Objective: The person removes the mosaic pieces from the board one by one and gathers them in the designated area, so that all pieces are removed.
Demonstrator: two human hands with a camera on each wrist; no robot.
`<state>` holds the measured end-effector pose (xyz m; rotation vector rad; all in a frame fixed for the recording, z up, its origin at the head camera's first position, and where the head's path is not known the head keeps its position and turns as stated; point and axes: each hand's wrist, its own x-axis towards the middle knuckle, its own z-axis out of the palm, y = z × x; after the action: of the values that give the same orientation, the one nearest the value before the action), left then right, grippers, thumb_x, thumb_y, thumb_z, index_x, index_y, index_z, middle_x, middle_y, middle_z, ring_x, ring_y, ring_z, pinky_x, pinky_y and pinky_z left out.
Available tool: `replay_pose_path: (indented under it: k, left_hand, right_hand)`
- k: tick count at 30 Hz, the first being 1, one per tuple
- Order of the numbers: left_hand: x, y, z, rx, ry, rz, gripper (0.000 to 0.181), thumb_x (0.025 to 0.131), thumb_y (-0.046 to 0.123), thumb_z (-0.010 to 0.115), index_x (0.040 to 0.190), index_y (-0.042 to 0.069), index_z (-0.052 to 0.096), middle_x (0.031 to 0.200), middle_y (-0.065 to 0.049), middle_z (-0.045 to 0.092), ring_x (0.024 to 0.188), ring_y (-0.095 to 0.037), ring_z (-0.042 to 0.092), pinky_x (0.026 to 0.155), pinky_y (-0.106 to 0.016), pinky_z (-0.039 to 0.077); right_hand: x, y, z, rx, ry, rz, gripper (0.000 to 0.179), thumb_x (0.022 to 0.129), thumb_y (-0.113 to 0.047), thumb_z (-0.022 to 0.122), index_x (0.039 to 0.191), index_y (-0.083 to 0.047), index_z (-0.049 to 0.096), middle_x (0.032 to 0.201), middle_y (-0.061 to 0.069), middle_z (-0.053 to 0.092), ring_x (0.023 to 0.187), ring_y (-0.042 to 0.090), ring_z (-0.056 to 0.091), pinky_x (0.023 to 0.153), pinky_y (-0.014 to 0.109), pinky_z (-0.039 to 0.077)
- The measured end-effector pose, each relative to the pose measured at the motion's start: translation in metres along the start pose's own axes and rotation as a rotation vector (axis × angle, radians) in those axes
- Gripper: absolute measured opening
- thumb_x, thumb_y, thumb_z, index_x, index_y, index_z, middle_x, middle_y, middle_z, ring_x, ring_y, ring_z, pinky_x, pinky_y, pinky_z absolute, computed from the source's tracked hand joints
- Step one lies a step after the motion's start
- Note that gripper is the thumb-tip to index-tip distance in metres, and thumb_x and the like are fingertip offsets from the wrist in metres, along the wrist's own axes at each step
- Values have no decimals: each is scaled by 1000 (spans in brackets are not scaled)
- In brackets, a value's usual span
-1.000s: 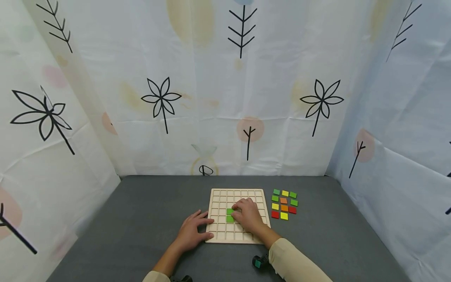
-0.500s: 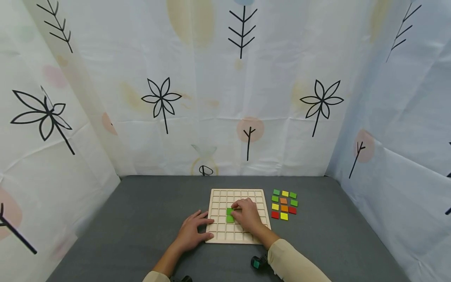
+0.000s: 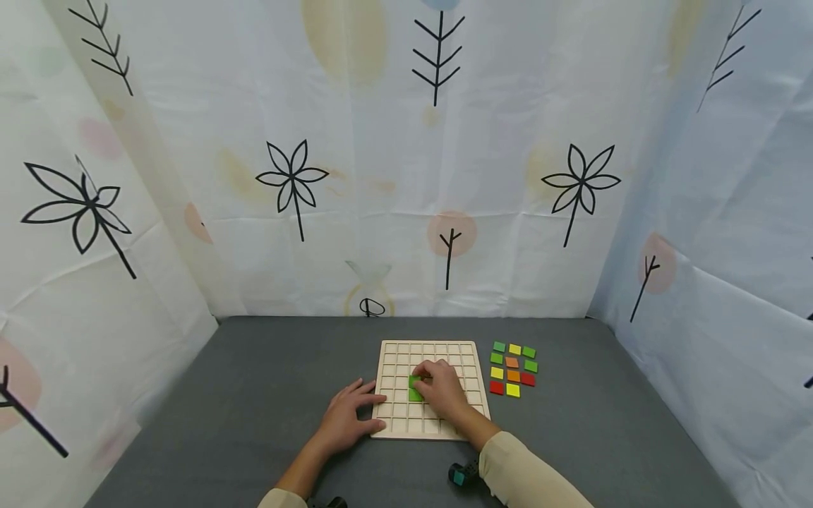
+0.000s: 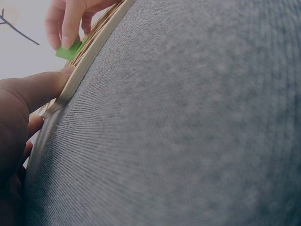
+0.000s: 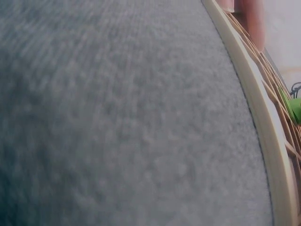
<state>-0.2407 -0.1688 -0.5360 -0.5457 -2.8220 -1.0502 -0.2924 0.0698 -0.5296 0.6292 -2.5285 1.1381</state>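
Note:
A square wooden grid board lies on the grey table. At its left edge rests my left hand, fingers spread; the left wrist view has its thumb on the rim. My right hand is over the middle of the board, its thumb and fingertips pinching a green tile, which looks tilted in the left wrist view. Beneath those fingertips another green tile lies in a cell, partly covered. The right wrist view catches the held green tile only at its right margin.
Right of the board lie several loose tiles in rough rows: green, yellow, orange and red. A black device sits by the right wrist. A patterned white curtain stands behind the table.
My right hand has shifted slightly left over the green tiles, with its fingers now covering more of them. The left hand and the loose tiles have stayed put.

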Motion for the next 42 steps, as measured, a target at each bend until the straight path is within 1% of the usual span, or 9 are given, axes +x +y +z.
replay_pose_path:
  k: [5, 12, 16, 20, 24, 29, 36, 39, 42]
  left_hand:
    - [0, 0, 1, -7, -2, 1, 47, 77, 45, 78, 117, 21, 72, 141, -9, 52, 137, -38, 35, 104, -67, 23]
    - [0, 0, 0, -10, 1, 7, 47, 77, 45, 78, 117, 20, 72, 140, -10, 53, 137, -39, 35, 104, -67, 23]
    - [0, -1, 0, -5, 1, 8, 47, 78, 45, 78, 117, 21, 72, 141, -9, 52, 137, -39, 34, 104, -66, 22]
    - [0, -3, 1, 9, -2, 6, 46, 78, 45, 77, 118, 23, 71, 142, -7, 52, 138, -38, 33, 106, -66, 21]
    - [1, -4, 1, 6, -6, 8, 46, 78, 45, 78, 119, 23, 71, 142, -7, 51, 138, -38, 33, 106, -66, 21]
    - [0, -5, 3, 2, -7, 13, 46, 78, 44, 78, 118, 23, 71, 142, -7, 51, 138, -38, 33, 106, -65, 21]
    - [0, -4, 2, -16, -10, 6, 46, 78, 43, 78, 119, 23, 71, 143, -7, 51, 139, -38, 32, 106, -67, 20]
    - [0, -4, 2, -19, -9, 8, 46, 78, 43, 79, 119, 23, 71, 143, -7, 51, 139, -38, 32, 106, -66, 20]
    - [0, -5, 2, -19, -8, 9, 45, 78, 42, 79, 119, 24, 71, 142, -6, 51, 139, -37, 33, 106, -66, 21]
  right_hand:
    - [0, -1, 0, -11, -4, -14, 11, 84, -12, 76, 91, -17, 70, 84, -7, 63, 76, 10, 50, 68, 31, 45]
    - [1, -3, -6, -23, -13, 1, 10, 84, -11, 75, 90, -17, 70, 83, -8, 61, 76, 10, 51, 67, 29, 46]
    - [1, -5, -12, -9, 0, -12, 10, 85, -10, 75, 91, -16, 70, 83, -8, 62, 80, 13, 55, 69, 31, 48]
    - [-2, -7, -19, 27, 15, -6, 9, 86, -9, 73, 92, -14, 69, 81, -9, 60, 79, 14, 56, 67, 30, 48]
    - [-6, -4, -26, 52, 11, 20, 9, 88, -8, 72, 93, -15, 68, 81, -11, 59, 76, 10, 56, 65, 27, 47]
    - [-10, 0, -34, 71, 24, 0, 11, 87, -6, 72, 93, -15, 68, 80, -13, 59, 74, 8, 56, 65, 27, 48]
    - [-14, 9, -47, 78, 59, -20, 13, 85, -2, 73, 90, -13, 69, 82, -6, 63, 74, 9, 56, 65, 27, 49]
    - [-15, 13, -54, 74, 76, -12, 14, 83, -1, 74, 90, -13, 69, 82, -6, 64, 74, 10, 57, 66, 28, 49]
    - [-16, 18, -60, 55, 97, 16, 14, 84, -3, 75, 90, -15, 70, 81, -11, 62, 73, 9, 56, 64, 28, 48]
